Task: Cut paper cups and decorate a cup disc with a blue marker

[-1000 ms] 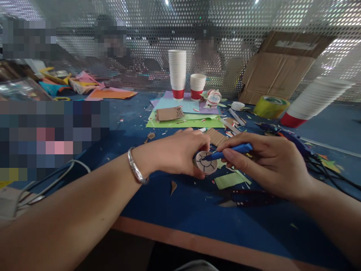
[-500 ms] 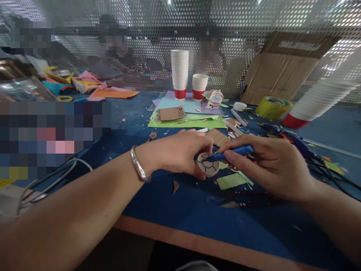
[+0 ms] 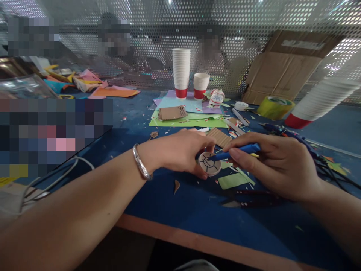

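My left hand (image 3: pixel 187 152) pinches a small round white piece (image 3: pixel 213 168) by its left side, tilted up above the blue table. Dark lines spread from a ring drawn on its face. My right hand (image 3: pixel 278 163) grips a blue pen (image 3: pixel 239 151), whose tip rests at the middle of the piece. Just right of and below the piece lies a strip of light green paper (image 3: pixel 232 181). Scissors (image 3: pixel 251 199) lie in shadow below my right hand.
Behind are stacked paper cups (image 3: pixel 181 71), a shorter cup stack (image 3: pixel 200 84), brown cardboard pieces (image 3: pixel 172 113) and coloured paper (image 3: pixel 158 122). Yellow tape (image 3: pixel 275 108), a leaning cup stack (image 3: pixel 321 99) and dark cables (image 3: pixel 327 165) are at the right. White cable loops (image 3: pixel 75 160) lie left.
The pen tip has shifted slightly on the white piece, and a further curved line shows inside the ring. The whole view has moved a little; both hands keep their hold.
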Motion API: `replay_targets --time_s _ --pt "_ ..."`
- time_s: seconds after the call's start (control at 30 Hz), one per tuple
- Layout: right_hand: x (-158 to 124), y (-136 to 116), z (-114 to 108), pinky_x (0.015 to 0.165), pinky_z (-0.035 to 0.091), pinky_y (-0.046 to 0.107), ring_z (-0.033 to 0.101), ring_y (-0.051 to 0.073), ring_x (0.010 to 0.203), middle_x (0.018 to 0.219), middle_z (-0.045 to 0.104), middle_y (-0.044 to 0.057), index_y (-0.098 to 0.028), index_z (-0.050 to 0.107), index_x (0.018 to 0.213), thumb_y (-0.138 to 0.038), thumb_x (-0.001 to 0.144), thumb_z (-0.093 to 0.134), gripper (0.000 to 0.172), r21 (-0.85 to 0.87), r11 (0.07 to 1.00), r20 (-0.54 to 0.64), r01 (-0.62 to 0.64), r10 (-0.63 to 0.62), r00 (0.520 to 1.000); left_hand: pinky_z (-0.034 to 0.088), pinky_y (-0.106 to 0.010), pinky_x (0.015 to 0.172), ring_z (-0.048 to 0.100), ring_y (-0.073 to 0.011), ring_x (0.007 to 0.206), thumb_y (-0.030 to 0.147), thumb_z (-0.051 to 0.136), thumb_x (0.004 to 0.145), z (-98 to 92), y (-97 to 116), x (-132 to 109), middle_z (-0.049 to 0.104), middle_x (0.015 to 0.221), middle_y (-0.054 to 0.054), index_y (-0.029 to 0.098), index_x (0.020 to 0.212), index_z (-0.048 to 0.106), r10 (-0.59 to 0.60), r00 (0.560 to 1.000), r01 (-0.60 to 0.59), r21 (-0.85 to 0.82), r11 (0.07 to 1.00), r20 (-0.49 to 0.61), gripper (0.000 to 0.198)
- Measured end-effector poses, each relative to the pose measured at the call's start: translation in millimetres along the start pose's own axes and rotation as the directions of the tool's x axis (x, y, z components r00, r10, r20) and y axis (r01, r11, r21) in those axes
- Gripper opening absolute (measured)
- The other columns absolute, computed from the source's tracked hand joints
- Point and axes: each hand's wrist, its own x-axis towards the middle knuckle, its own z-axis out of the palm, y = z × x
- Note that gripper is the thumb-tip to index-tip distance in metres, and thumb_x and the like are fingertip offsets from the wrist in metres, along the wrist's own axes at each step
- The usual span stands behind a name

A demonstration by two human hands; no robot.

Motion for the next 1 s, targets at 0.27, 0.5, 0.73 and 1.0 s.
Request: replay_targets --time_s 0.27,0.5,0.73,1.0 --pt "-0.2 5.0 4.2 0.065 0.054 0.028 0.073 0.018 0.073 0.088 0.078 0.000 -0.026 0.072 0.097 -0.026 0.090 0.065 0.010 -0.002 1.000 0.022 0.017 -0.017 1.000 0.035 -0.028 0.066 0.058 -0.0192 0.083 0.043 0.080 0.072 0.7 -0.3 0.5 0.066 0.094 -0.001 0.021 0.094 0.061 0.039 0.999 -0.039 -0.010 0.999 -0.015 0.037" --pt "0.0 4.6 2.8 0.062 0.052 0.027 0.072 0.016 0.068 0.085 0.077 -0.001 -0.025 0.071 0.096 -0.024 0.089 0.065 0.009 -0.014 0.999 0.020 0.035 -0.035 0.999 0.036 -0.028 0.068 0.058 -0.0198 0.087 0.043 0.080 0.072 1.4 -1.2 0.4 0.067 0.098 -0.001 0.021 0.102 0.062 0.041 0.999 -0.042 -0.027 0.999 -0.016 0.041" --pt "-0.4 0.8 -0.3 0.048 0.043 0.024 0.060 0.011 0.049 0.065 0.070 -0.003 -0.022 0.071 0.090 -0.023 0.088 0.065 0.006 -0.054 0.997 0.001 0.053 -0.053 0.999 0.035 -0.028 0.067 0.058 -0.0199 0.086 0.042 0.080 0.073 -1.8 1.8 -0.1 0.066 0.098 -0.001 0.021 0.100 0.061 0.013 1.000 -0.013 -0.007 1.000 0.017 0.039" --pt "-1.0 -1.0 -4.6 0.048 0.043 0.024 0.057 0.009 0.046 0.063 0.068 -0.004 -0.022 0.069 0.087 -0.018 0.087 0.066 0.006 -0.042 0.998 -0.004 0.047 -0.047 0.999 0.035 -0.029 0.066 0.057 -0.0205 0.087 0.042 0.081 0.073 -1.3 0.2 0.1 0.066 0.101 -0.002 0.022 0.105 0.061 0.022 1.000 -0.022 -0.016 1.000 0.015 0.043"
